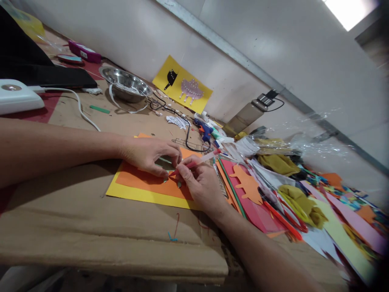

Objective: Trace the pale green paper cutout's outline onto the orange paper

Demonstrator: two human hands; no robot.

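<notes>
An orange sheet (130,178) lies on top of a yellow sheet (117,188) on the cardboard table cover. Over it my left hand (148,154) is spread, fingertips down and apart, around a small dark greenish piece (165,163). That piece is partly covered by the fingers, so its outline cannot be made out. My right hand (199,180) grips a red pen (205,158) with its tip down at the orange sheet, close to the left fingertips.
Beyond the sheets are a metal bowl (130,95), a blue glue gun (203,129) with its black cord, and a bottle (247,115). To the right lie an orange animal cutout (247,184), red-handled scissors (282,219) and coloured papers. A yellow decorated card (185,87) leans against the wall.
</notes>
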